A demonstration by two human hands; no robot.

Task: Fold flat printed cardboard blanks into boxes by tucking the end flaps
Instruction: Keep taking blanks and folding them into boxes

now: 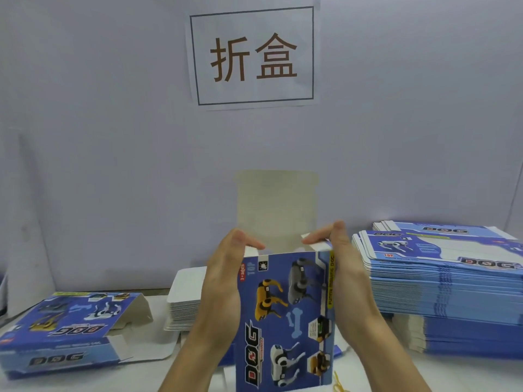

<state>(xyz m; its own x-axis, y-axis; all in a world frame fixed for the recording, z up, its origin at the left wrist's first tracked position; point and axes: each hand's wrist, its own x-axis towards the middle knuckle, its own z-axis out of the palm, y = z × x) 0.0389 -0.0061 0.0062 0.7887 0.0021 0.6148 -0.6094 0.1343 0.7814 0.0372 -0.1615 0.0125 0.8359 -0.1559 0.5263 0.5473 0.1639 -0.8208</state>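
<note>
In the head view, the box point(284, 318) stands upright on the bench point(158, 372) in the middle, printed face toward the camera, its top end open and the tall plain lid flap point(276, 205) rising behind the opening. The left hand point(223, 275) clasps the box's left side, fingers curled over the left dust flap point(250, 250); the right hand point(339, 267) clasps the right side, fingers bent over the right dust flap point(317, 244). Both flaps look partly pushed inward. To do this well, I judge both should be pressed down level together, palms steadying the walls square, before the lid flap comes forward. Right of the box lies a stack of flat blanks point(444, 278); left of it, a folded box point(68, 332).
</note>
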